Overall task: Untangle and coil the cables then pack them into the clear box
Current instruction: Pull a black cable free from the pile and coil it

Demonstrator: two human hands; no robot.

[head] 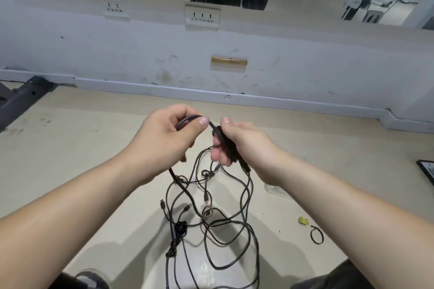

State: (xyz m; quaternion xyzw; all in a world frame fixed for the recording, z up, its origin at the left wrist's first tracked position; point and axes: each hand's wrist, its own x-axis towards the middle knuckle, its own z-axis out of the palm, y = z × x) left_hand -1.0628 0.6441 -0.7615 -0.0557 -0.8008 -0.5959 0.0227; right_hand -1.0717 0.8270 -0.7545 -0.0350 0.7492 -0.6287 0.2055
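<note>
Black cables [212,223] smooth, slightly glossy plastic; floor [70,148] matt, scuffed.

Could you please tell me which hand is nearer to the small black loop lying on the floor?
Right. The right hand holds the thick black cable above and left of the small black loop; the left hand holds the same cable farther left.

Open floor [77,138] is offered left of the tangled cables [180,227], bounded by a dark metal frame [21,98] at far left and the wall [141,54] behind. On the right, passage is narrowed by a yellow scrap [303,220], a small black loop [317,236] and a dark-framed panel [426,171].
</note>
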